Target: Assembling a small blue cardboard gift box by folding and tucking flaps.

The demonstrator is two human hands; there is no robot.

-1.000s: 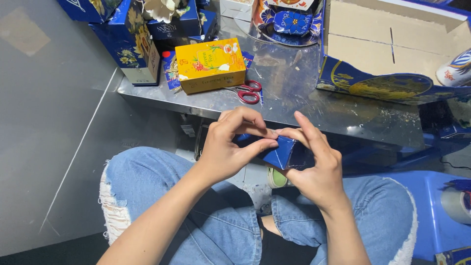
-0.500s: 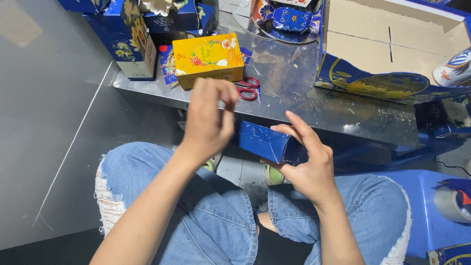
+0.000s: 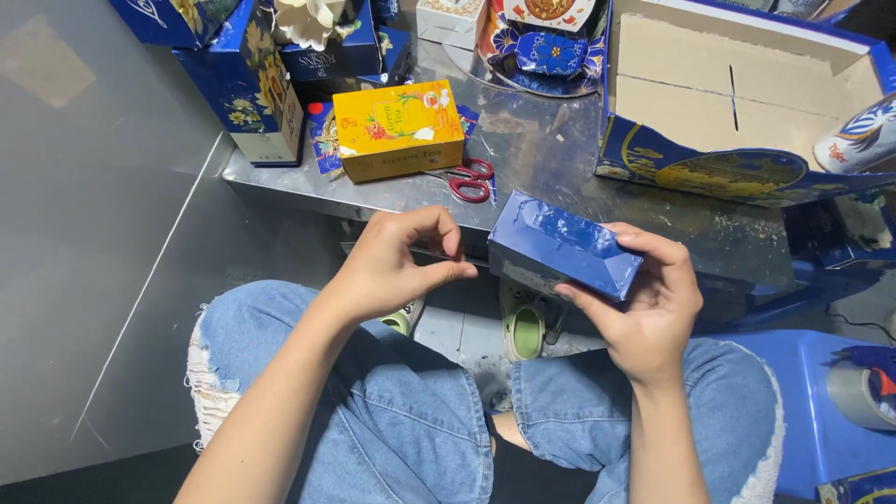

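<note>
Ripped blue jeans (image 3: 411, 411), bare forearms

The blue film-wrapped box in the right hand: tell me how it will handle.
The blue film-wrapped box probably feels slick, since its wrap shines. It seems light: the right hand alone holds it. Its flat faces should not roll.
</note>
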